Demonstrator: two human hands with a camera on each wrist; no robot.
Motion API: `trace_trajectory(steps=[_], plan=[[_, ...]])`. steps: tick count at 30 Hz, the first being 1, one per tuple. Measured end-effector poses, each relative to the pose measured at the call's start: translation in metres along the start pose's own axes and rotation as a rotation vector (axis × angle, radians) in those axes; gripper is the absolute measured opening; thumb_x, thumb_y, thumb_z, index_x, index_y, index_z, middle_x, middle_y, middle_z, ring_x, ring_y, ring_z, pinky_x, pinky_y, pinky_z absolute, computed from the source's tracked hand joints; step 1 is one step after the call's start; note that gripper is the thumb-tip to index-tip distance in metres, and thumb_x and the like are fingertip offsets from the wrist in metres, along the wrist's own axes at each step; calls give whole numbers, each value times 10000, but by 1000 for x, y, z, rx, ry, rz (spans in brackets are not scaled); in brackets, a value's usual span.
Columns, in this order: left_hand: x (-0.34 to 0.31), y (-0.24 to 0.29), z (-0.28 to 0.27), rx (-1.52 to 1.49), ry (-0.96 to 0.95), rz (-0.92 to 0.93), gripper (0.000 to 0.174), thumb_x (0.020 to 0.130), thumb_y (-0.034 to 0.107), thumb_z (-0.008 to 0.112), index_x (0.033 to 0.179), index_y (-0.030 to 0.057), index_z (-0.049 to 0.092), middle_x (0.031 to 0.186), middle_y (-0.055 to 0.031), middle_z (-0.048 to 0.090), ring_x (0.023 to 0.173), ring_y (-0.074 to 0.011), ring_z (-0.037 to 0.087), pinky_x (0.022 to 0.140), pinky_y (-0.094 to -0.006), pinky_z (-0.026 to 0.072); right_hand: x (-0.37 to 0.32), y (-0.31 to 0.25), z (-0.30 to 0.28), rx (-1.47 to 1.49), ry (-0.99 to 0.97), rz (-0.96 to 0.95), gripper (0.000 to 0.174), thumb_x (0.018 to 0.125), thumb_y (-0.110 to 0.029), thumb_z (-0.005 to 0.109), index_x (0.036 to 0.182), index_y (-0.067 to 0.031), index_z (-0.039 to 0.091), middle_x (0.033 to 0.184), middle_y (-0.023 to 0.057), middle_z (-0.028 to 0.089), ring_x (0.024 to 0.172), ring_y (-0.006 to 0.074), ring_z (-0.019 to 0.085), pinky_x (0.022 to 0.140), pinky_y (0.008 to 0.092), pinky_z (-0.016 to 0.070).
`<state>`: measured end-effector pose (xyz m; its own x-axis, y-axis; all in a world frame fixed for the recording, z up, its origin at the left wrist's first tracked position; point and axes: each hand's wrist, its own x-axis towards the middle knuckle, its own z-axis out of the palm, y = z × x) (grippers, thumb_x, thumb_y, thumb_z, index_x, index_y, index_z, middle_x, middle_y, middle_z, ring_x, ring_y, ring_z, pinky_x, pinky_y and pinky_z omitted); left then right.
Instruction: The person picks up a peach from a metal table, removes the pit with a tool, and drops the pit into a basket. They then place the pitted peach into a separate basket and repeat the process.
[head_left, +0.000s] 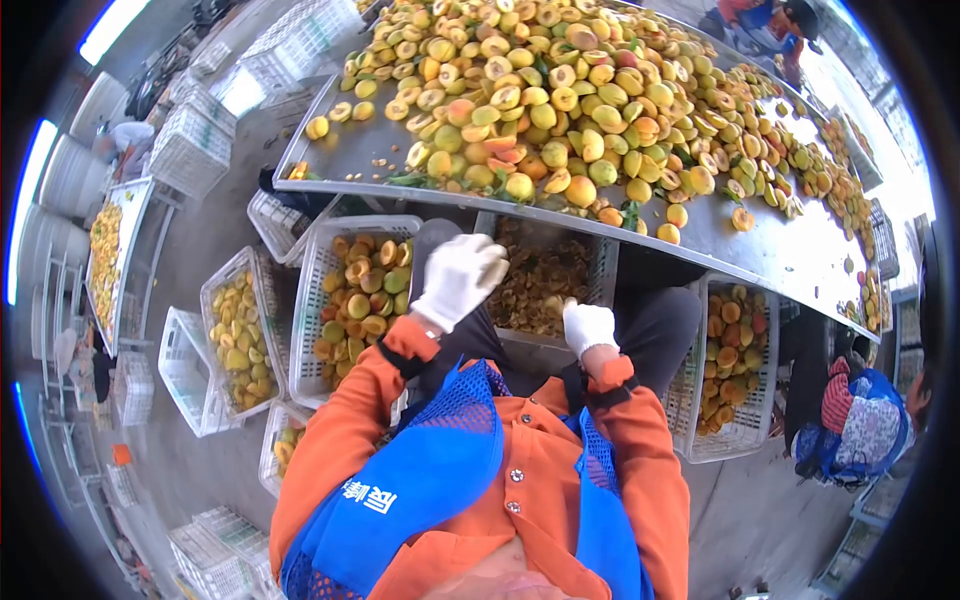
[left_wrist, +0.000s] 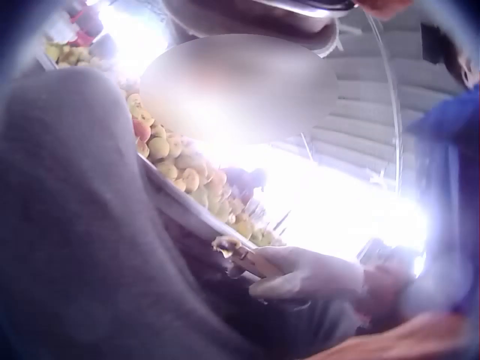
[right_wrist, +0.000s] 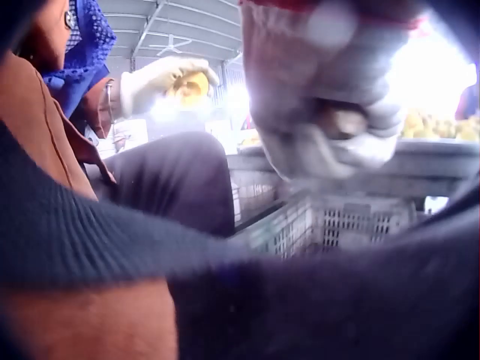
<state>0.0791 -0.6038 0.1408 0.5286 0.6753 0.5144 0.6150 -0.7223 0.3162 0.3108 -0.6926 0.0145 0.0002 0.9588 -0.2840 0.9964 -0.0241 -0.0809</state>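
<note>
My left hand (head_left: 460, 282), in a white glove, is over the left knee. Its fingers curl round a yellow peach half (right_wrist: 191, 88), cut face showing in the right wrist view. My gloved right hand (head_left: 590, 328) is lower, in front of the right thigh. It grips a wooden-handled pitting tool (left_wrist: 259, 264), with a small scrap at its tip in the left wrist view. Between the knees a crate (head_left: 606, 270) holds brown pits and scraps (head_left: 540, 275). Halved peaches (head_left: 560, 90) are heaped on the metal table (head_left: 350, 165) ahead.
A white crate (head_left: 303, 300) of peach halves stands by my left leg, another crate (head_left: 684, 390) by my right. More crates, including a bare one (head_left: 185, 370), stand further left. The table edge runs just beyond my hands. Other people work at the right (head_left: 850, 430) and far side.
</note>
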Motion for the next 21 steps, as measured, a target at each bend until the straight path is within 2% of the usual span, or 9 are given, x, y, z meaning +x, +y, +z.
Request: trace_trajectory(steps=[2,3,6,8,10,12,13,17,21], plan=[[-14,-6,40,-580,89,-304,89,877,70,654,955,54,693,888,-81,680,771,-186,650,683,-261,495,-1,-8,-31,147,28,-11,230,831,-222,608,1021,-94,601,780,175,687,732,348,680,627,468,520],[-11,0,40,-1009,97,-719,99,901,94,648,960,26,690,896,-43,687,786,-106,623,684,-229,478,-4,-14,-43,225,70,2,243,827,-230,617,1026,-93,597,783,177,686,739,356,677,637,472,520],[-16,-6,15,-946,211,-658,104,913,89,632,931,8,697,881,-38,692,809,-98,622,719,-237,493,-7,-10,-51,354,69,47,320,831,-283,635,1080,-91,578,823,197,684,783,389,665,689,484,520],[-35,-22,-25,-423,206,-528,140,902,139,650,959,24,704,873,-74,695,769,-161,652,726,-277,522,-11,-5,-51,456,95,47,345,838,-302,634,1109,-97,570,846,203,684,804,398,661,705,484,519],[-62,-46,-58,42,32,-727,200,854,222,697,957,52,713,1006,-111,682,939,-263,641,823,-374,524,-13,-3,-60,470,84,29,371,848,-319,623,1131,-90,555,851,208,681,805,406,655,708,493,516],[-68,-55,-79,542,-169,-548,282,805,320,722,963,87,711,1164,-117,624,1119,-343,545,915,-455,477,-20,-9,-72,479,125,-14,349,850,-308,602,1098,-66,556,803,211,675,755,409,653,685,507,511],[-55,-47,-79,665,-52,-420,335,779,366,720,993,109,696,1248,-108,570,1216,-372,448,949,-491,435,-21,-10,-74,454,164,-45,339,852,-305,602,1093,-72,553,786,202,674,728,401,653,667,502,514],[-6,2,-23,-210,-80,-260,404,824,270,674,1188,99,635,1157,-144,641,1062,-319,614,935,-382,490,-25,-24,-99,432,139,-54,335,830,-264,635,1107,-97,548,790,196,669,753,394,654,663,484,512],[19,10,39,-193,-333,116,333,841,150,590,1171,140,629,870,-61,628,810,-258,630,690,-358,527,-35,-18,-112,347,198,-73,294,814,-227,637,1053,-79,553,732,183,660,698,377,655,619,469,511]])
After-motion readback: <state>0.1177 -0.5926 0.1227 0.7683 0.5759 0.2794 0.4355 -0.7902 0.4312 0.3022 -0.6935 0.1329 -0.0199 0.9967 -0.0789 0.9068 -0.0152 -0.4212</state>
